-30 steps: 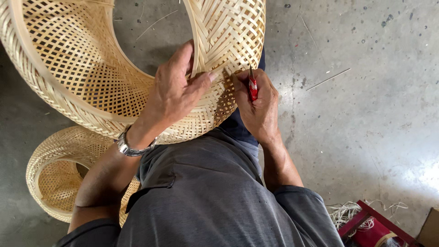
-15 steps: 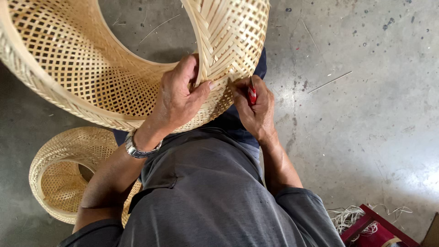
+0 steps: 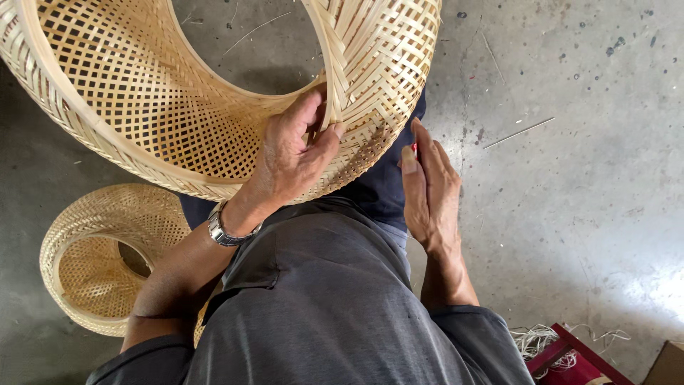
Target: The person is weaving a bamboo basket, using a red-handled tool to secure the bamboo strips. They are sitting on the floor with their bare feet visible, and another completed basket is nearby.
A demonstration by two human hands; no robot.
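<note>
At the centre of the frame, the left hand (image 3: 296,160) grips the rim of a large woven basket (image 3: 214,93), thumb and fingers pinching its edge. Just right of it, the right hand (image 3: 427,189) lies beside the weave with fingers pressed together around a small red tool (image 3: 414,148), mostly hidden. Lower left, a smaller woven basket (image 3: 100,249) rests on the concrete floor (image 3: 570,178).

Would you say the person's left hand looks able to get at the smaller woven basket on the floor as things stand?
Probably not right away: the left hand is gripping the rim of the large woven shade. The smaller woven basket lies just beside that forearm, with nothing between them.
</note>
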